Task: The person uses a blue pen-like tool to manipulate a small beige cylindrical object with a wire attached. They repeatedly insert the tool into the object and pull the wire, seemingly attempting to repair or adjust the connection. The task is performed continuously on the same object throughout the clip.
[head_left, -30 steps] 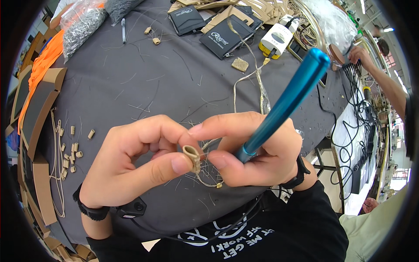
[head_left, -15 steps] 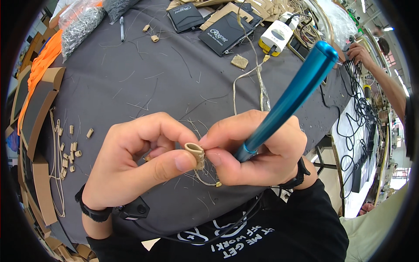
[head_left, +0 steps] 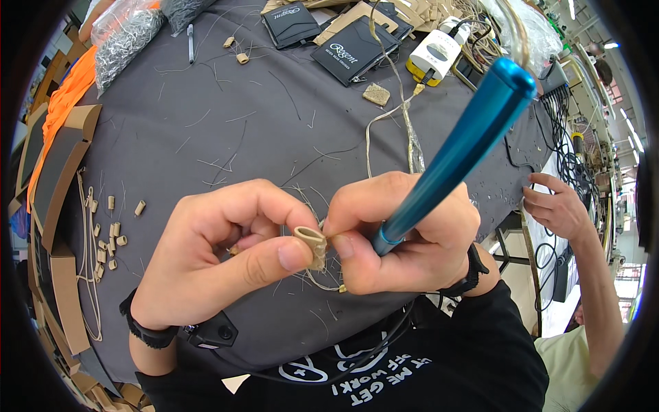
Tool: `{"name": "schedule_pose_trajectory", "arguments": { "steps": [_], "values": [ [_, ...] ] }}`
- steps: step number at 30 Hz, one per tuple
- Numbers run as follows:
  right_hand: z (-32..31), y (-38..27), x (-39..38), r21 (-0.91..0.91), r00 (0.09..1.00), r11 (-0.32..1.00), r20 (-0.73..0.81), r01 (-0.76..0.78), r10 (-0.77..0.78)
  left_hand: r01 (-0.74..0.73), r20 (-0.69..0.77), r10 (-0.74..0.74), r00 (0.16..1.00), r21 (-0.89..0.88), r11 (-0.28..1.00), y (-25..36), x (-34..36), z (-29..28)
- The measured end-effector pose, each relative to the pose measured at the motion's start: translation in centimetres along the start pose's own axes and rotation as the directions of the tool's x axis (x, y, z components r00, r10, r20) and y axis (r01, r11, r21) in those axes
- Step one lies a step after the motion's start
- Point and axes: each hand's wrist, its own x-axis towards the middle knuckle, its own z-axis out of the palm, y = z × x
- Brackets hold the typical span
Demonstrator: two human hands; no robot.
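Lit brightly and evenly; shaded faintly on grey cloth (head_left: 268, 147). Washed out at far right near ceiling lamps (head_left: 610, 45). Streaked with highlights along teal tool (head_left: 458, 154). Bowed toward blacked-out edges; crisp centrally, soft at right.

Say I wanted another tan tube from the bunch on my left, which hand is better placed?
Probably your left hand: it's closer to the loose tubes, though it already holds a tan tube. Your right hand is farther away and holds the blue handle.

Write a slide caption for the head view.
The left hand pinches a tan tube; the right hand, holding a blue-handled tool, pinches finger and thumb beside it over grey cloth.
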Motion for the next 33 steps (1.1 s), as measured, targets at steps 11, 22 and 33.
{"name": "schedule_pose_trajectory", "arguments": {
  "steps": [11, 22, 33],
  "values": [
    [-0.1, 0.3, 0.0, 0.163, 0.996, 0.984, 0.047, 0.073, -0.081, 0.045, 0.114, -0.025, 0.993, -0.179, 0.983, -0.3, 0.1, 0.2],
    [-0.3, 0.8, -0.2, 0.391, 0.953, 0.898, -0.291, 0.2, -0.086, 0.058, -0.014, -0.061, 0.998, -0.182, 0.982, 0.2, 0.2, 0.1],
    [-1.6, 1.6, -1.0, 0.546, 0.951, 0.78, -0.148, 0.307, -0.271, 0.148, -0.114, -0.16, 0.98, -0.111, 0.983, 0.7, -0.2, 0.7]
  ]
}}
